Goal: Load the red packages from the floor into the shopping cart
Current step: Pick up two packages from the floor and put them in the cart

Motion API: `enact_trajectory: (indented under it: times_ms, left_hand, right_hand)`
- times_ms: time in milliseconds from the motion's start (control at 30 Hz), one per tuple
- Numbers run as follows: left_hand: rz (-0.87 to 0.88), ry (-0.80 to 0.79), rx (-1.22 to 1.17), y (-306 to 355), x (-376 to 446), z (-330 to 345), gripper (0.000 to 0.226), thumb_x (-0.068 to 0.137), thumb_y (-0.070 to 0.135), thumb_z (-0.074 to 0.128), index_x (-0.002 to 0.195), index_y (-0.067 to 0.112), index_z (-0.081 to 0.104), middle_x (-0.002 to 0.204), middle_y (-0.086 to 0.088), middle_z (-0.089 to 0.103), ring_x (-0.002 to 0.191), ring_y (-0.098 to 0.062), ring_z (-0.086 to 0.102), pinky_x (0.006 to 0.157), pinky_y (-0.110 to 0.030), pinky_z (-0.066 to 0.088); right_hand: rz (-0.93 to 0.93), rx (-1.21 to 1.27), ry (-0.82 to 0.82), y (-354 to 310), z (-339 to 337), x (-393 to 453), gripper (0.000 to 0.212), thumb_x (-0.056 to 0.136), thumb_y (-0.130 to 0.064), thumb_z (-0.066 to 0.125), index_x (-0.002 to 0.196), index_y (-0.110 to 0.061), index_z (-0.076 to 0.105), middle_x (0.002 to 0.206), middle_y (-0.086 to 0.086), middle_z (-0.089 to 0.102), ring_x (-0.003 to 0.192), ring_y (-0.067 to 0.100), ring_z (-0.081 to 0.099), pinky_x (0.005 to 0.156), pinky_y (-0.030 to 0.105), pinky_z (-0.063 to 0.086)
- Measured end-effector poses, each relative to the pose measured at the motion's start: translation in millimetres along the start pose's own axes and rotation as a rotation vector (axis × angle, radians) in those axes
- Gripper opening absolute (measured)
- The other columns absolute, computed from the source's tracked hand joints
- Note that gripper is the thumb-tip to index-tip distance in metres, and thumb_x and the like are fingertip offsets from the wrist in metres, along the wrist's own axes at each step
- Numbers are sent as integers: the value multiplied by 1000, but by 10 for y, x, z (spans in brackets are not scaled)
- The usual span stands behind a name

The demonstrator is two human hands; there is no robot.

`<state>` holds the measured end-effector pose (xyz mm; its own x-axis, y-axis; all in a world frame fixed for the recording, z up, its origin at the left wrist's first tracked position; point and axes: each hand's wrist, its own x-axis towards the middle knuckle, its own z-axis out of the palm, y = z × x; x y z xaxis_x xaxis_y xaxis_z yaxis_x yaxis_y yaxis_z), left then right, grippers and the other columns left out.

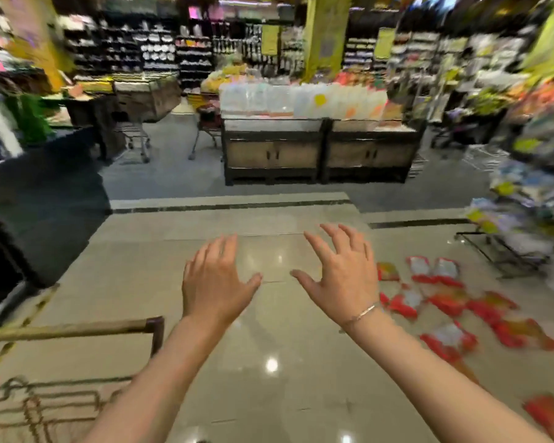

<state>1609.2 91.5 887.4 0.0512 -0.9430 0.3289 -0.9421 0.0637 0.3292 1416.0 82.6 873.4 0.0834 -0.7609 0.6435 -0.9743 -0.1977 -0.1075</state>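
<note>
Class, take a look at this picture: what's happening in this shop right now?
A person stands in a supermarket aisle with both arms stretched forward. The left hand and the right hand are open with fingers spread, holding nothing. Red packages lie scattered on the shiny floor to the person's right, none yet touched. The shopping cart shows at the lower left, only partly in view, so its contents cannot be seen. The picture is blurred by motion.
</note>
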Motion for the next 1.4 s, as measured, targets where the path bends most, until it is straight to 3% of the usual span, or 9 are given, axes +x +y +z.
enact_trajectory:
  times_ms: [100,200,333,467,633,767,967,1067,1400]
  left_hand:
    - [195,-35,-70,696,265,387,77,75,56,60,139,14,50,134,-9,58,124,-32,52,99,-44,44]
    - [358,-117,-107,1411,446,722,78,77,59,51,143,18,43,142,-5,50,133,-27,43,108,-40,36]
    - [578,-205,-179,2282,537,1160,73,84,55,57,146,24,36,146,0,44,136,-22,37,107,-37,33]
    - [759,-280,-231,3036,612,1567,71,81,51,63,142,23,42,141,-2,49,134,-25,40,107,-39,34]
    - [966,-353,-281,3829,813,2014,75,82,56,59,146,24,38,147,0,44,137,-23,37,111,-44,33]
    - [1055,-389,-317,4308,900,2291,76,82,57,60,146,25,36,149,0,43,139,-23,35,112,-45,33]
    - [1205,-433,-342,5039,838,2614,78,83,58,60,148,25,33,151,1,40,141,-21,32,113,-46,31]
    - [1241,-452,-344,5386,761,2765,76,83,57,60,147,25,34,150,0,40,141,-22,32,114,-45,31]
    - [1298,-490,-305,6881,304,3670,73,82,53,63,143,20,39,146,-7,45,140,-27,35,111,-48,33]
  right_hand:
    - [161,-113,21,858,-193,-149,60,69,-57,67,117,-22,67,126,11,63,117,40,55,96,52,46]
    - [323,-235,34,1581,-435,-385,61,72,-59,49,118,-23,67,126,10,63,119,40,54,97,51,45]
    - [539,-372,36,2314,-735,-760,61,69,-55,61,121,-23,66,126,10,62,120,41,51,98,55,44]
    - [684,-501,71,2828,-929,-1070,61,67,-53,64,118,-20,67,124,12,63,116,43,54,95,56,46]
    - [881,-644,42,3306,-1022,-1254,63,68,-54,73,122,-21,66,127,12,62,117,41,54,96,55,45]
    - [994,-715,38,3581,-1042,-1338,65,64,-49,82,120,-19,67,128,13,62,117,43,53,98,57,44]
    - [1083,-798,40,3981,-1148,-1524,61,68,-53,70,119,-19,67,125,14,63,118,44,54,96,58,45]
    - [1111,-819,39,4235,-1199,-1587,63,64,-46,84,117,-18,68,123,14,65,116,45,56,94,59,47]
    - [1126,-765,-16,5901,-1277,-2001,66,61,-45,86,119,-19,66,125,13,63,118,43,55,97,62,44]
